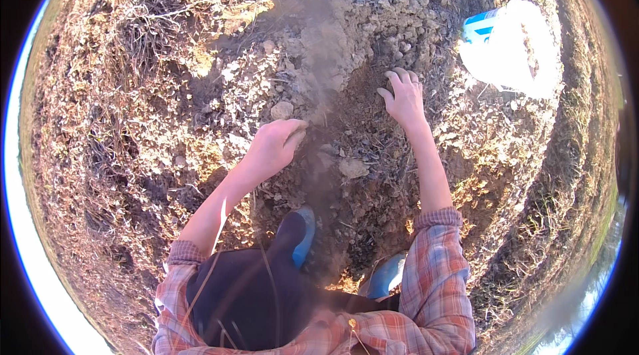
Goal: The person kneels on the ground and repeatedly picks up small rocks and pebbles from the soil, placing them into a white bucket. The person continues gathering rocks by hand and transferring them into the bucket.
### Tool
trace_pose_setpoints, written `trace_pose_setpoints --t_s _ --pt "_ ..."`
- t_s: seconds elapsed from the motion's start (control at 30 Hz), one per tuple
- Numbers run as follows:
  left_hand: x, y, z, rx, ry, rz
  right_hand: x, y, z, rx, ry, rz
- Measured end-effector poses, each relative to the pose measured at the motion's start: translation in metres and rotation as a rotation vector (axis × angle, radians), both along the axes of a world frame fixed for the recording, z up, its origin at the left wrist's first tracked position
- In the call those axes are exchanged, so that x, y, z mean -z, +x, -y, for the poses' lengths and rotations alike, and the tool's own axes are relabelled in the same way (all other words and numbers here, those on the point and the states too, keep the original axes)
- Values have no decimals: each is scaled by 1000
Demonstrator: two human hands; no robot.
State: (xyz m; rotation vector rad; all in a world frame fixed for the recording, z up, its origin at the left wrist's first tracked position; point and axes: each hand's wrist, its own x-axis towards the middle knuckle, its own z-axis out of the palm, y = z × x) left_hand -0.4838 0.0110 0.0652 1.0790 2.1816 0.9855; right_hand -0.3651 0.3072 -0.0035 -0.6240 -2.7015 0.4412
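My left hand (277,144) is low over the loose soil, its thumb and fingers drawn together and pointing right. Whether anything is between its fingertips cannot be made out. Just above it lies a pale dirt clod (282,109). Farther forward and to the right, my right hand (405,95) rests at a patch of dark, crumbly soil (367,86). Its fingers are bent and spread, a ring is on one of them, and no object shows in it. Between my hands and feet sits another clod (353,168).
A white bucket (499,50) with blue print, strongly overexposed, stands at the upper right. Dry vines (159,25) lie at the upper left. My blue shoes (305,242) are below my hands. Dry leaf litter covers much ground. A blurred dark streak crosses the middle of the view.
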Motion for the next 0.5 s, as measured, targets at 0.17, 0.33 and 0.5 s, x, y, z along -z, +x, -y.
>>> trace_pose_setpoints --t_s 0.17,0.33,0.5 --pt "-6 -4 6 -38 -71 63 -6 12 -19 29 -239 254" --pt "-5 -6 -8 -49 -43 160 28 -43 -87 166 71 -18" --pt "-1 -9 -21 -3 25 167 56 -72 -103 189 212 259"
